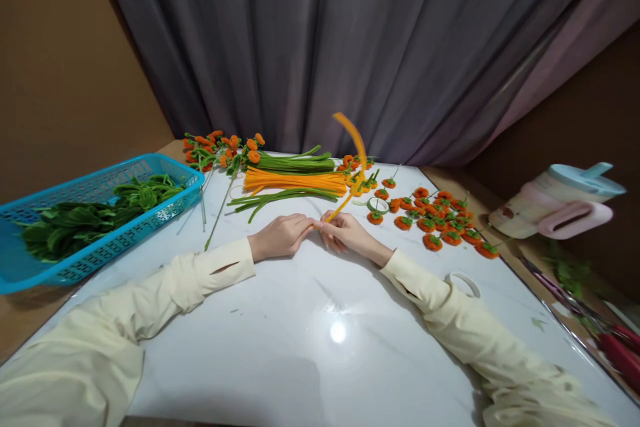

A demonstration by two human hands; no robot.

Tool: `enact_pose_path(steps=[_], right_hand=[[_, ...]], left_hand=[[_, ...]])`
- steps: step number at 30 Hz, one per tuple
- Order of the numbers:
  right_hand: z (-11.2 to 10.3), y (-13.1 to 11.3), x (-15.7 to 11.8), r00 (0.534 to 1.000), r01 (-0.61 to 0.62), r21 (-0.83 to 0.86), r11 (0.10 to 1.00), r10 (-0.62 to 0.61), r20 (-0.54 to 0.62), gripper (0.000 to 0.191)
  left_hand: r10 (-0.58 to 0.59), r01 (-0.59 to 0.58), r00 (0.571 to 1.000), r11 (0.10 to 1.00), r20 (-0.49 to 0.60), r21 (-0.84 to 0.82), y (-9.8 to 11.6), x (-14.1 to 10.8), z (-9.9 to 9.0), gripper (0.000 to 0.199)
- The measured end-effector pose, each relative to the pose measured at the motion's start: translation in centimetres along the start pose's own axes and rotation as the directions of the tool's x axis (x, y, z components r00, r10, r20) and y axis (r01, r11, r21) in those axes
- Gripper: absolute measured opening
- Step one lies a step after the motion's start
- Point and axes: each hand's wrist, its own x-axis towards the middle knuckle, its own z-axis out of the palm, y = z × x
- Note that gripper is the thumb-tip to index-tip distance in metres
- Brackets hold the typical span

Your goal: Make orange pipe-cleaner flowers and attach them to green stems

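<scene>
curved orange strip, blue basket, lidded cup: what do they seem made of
Curved orange strip: perhaps wire-cored chenille, matte; its free end stands curved, blur hides any pile.
Bright blue rectangular basket: probably moulded plastic, slightly shiny, judging by regular holes, smooth rim.
Pale lidded cup with pink handle: lid and handle probably satin plastic, given smooth rounded edges; body unclear.

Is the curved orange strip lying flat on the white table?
No, the curved orange strip is held in the right hand, its free end raised in the air.
</scene>
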Motion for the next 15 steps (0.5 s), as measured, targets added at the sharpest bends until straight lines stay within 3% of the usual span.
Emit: enact_pose_path(steps=[3, 8, 15], right_hand=[[-0.1, 0.0, 0.1, 1.000, 0.026, -0.081, 0.996, -0.026, -0.006, 0.050], [-0.6, -0.9, 0.1, 0.999, 0.045, -0.179, 0.983, -0.049, -0.018, 0.039], [-1.1, -2.1, 0.4, 1.000, 0.002, -0.269, 0.963, -0.008, -0.018, 0.041]], left_hand=[[-0.016, 0.016, 1.000, 1.000, -0.006, -0.007, -0.1, -0.1, 0.2, 0.021], [0.007, -0.008, 1.000, 0.998, -0.014, -0.055, -0.1, 0.0, 0.0, 0.023], [0.031, -0.036, 0.999, 0.978, -0.024, -0.205, 0.4, 0.1, -0.4, 0.025]])
